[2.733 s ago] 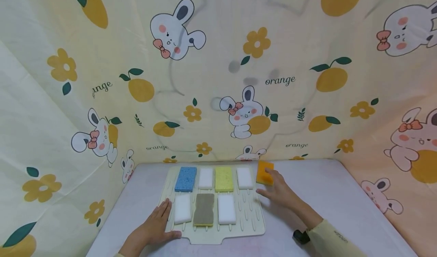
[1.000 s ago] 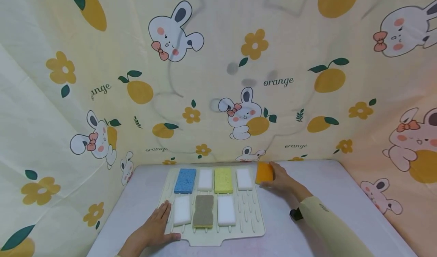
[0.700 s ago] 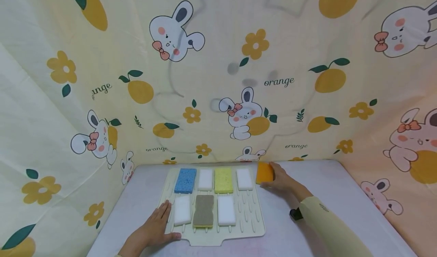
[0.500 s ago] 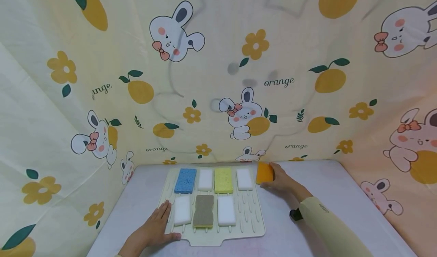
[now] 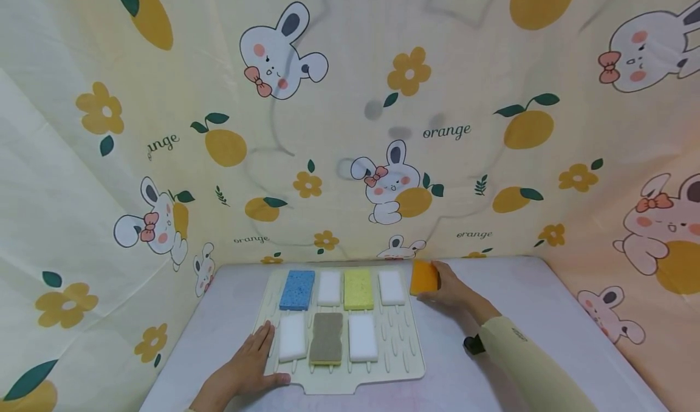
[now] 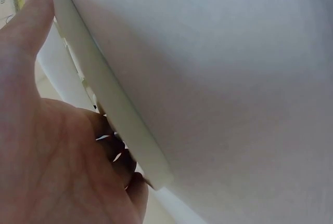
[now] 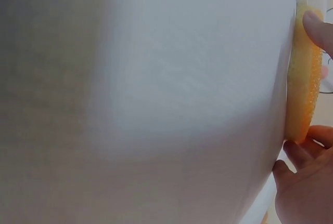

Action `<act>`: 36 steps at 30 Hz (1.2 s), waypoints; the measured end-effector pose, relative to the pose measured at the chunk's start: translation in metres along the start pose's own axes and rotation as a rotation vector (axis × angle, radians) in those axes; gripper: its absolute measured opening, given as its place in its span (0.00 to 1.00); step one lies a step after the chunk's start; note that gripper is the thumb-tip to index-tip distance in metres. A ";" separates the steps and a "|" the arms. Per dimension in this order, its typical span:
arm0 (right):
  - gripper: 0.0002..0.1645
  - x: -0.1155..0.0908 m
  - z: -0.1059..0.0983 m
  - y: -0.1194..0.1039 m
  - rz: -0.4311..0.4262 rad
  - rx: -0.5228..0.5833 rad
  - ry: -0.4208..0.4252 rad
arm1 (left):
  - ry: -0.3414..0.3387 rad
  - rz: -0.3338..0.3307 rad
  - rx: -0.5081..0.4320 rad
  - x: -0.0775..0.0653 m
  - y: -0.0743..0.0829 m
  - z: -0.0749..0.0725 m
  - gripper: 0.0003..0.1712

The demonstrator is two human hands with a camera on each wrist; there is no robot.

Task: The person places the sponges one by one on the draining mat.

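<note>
My right hand [image 5: 452,288] holds an orange sponge [image 5: 422,278] on the table beside the tray's back right corner. In the right wrist view, the thumb is on one end of the sponge [image 7: 299,86] and the fingers are at the other. My left hand [image 5: 240,363] rests along the left edge of a cream ridged tray [image 5: 330,386], fingers stretched along the rim and thumb at the front. On the tray lie a blue sponge [image 5: 297,290], a yellow sponge [image 5: 358,289], a grey-topped sponge [image 5: 325,338] and several white sponges [image 5: 363,337].
The tray's front right part shows bare ridges [image 5: 398,342]. A white table [image 5: 519,315] lies beneath everything. A curtain [image 5: 328,120] printed with rabbits and oranges stands close behind and at both sides. A small black object [image 5: 473,344] is by the right sleeve.
Compared with the oldest frame, my right fingers and thumb have closed round the orange sponge, and the forearm has moved forward. Over the last second nothing visibly moves. The left hand stays put.
</note>
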State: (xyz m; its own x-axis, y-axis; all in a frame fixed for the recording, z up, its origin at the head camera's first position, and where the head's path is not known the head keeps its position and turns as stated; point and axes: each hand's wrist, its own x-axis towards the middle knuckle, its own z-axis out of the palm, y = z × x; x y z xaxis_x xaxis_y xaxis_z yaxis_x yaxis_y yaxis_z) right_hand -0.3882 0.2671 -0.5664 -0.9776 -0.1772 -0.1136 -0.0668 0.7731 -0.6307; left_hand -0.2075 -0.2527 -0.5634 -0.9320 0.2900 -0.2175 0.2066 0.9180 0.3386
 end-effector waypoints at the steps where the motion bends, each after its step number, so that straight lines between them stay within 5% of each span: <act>1: 0.79 0.000 0.000 0.000 0.002 0.000 0.000 | 0.002 0.005 -0.008 0.000 -0.001 0.001 0.76; 7: 0.79 -0.003 -0.002 -0.001 0.008 -0.001 0.002 | 0.005 0.030 -0.029 0.000 -0.002 0.001 0.78; 22: 0.80 -0.011 0.000 0.000 0.018 -0.002 0.018 | -0.013 -0.027 0.008 -0.004 0.010 -0.009 0.72; 36: 0.79 -0.037 -0.002 -0.006 -0.018 0.017 0.024 | -0.022 0.020 -0.054 -0.003 0.002 -0.005 0.79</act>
State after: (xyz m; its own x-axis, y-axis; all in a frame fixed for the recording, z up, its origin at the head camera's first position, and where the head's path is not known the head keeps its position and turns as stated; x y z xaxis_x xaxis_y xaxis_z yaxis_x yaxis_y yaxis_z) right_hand -0.3518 0.2700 -0.5566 -0.9807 -0.1765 -0.0839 -0.0814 0.7592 -0.6458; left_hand -0.2060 -0.2525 -0.5579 -0.9209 0.3145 -0.2304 0.2082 0.8963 0.3916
